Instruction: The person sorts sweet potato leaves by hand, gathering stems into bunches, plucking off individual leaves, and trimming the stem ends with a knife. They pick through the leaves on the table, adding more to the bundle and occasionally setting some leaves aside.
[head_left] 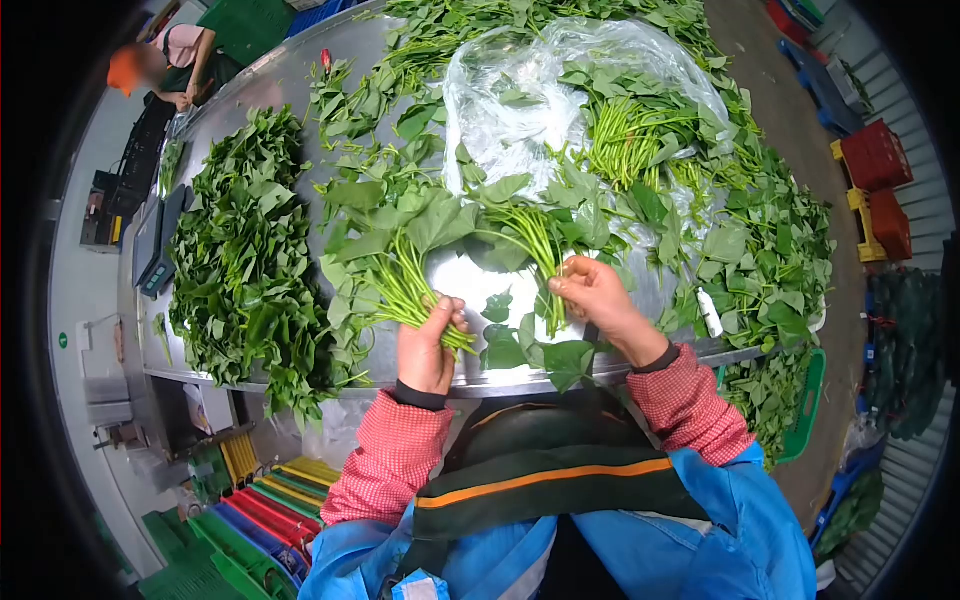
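Note:
My left hand [430, 345] is wrapped round the stems of a bunch of leafy greens [405, 285], its leaves pointing away from me over the metal table [470, 370]. In my right hand [600, 300], thumb and fingers pinch a smaller bunch of green stems [540, 245], held upright just right of the first. Loose leaves [500, 350] lie on the metal between the two hands. Beyond them, a clear plastic bag [510, 95] is spread out, with a thick bunch of stems [635, 140] resting on it.
A long heap of greens [245, 250] covers the table's left side, beside a scale [160, 240]. More greens [770, 240] and a white bottle [709, 313] lie at right. A green crate [805, 405] stands below the right edge. Another person [190, 60] works at far left.

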